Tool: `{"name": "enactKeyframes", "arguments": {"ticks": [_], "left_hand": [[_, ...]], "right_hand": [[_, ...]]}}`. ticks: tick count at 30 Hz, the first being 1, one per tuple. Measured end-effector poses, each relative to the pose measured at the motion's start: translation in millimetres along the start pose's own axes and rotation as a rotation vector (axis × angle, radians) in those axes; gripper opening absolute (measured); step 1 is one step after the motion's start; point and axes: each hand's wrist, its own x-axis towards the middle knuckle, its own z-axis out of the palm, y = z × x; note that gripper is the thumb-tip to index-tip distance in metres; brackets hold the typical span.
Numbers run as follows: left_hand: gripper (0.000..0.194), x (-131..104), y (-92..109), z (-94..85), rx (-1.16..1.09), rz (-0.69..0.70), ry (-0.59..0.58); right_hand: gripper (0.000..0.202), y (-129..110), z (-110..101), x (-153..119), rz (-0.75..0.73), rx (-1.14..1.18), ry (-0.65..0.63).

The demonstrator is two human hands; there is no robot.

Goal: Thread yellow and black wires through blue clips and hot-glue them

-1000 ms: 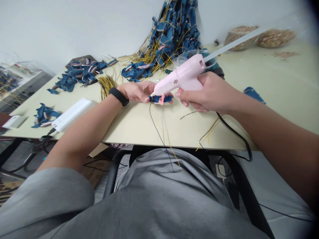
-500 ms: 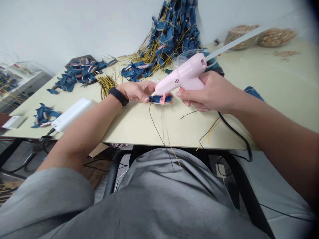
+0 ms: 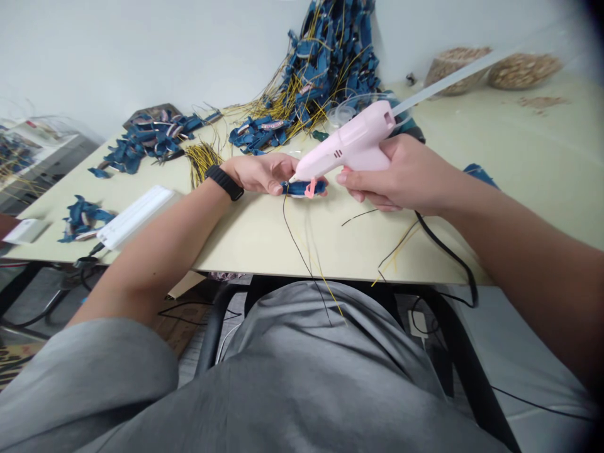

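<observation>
Pale table (image 3: 528, 163): front edge close to the lap, tabletop showing between it and both hands, a wide stretch beyond the right forearm. Blue heap (image 3: 333, 69) bounds the far side. Pink glue gun (image 3: 349, 143) gripped in right hand (image 3: 408, 173). Left hand (image 3: 259, 173) pinches blue piece (image 3: 299, 188) under the nozzle, set back from the edge; black wire (image 3: 301, 251) trails over it.

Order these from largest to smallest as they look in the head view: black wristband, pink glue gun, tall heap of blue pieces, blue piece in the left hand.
Tall heap of blue pieces
Pink glue gun
Held blue piece and black wristband: too similar to rank
</observation>
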Motion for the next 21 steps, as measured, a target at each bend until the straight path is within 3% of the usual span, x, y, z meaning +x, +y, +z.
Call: {"name": "enactKeyframes", "arguments": {"ticks": [10, 21], "left_hand": [[0.089, 3.8, 0.8, -1.0, 0.019, -0.013, 0.017], [0.082, 3.8, 3.4, -0.7, 0.060, 0.023, -0.044]], "right_hand": [[0.036, 1.3, -1.9, 4.3, 0.002, 0.010, -0.022], [0.036, -1.5, -0.4, 0.1, 0.021, 0.015, -0.036]]}}
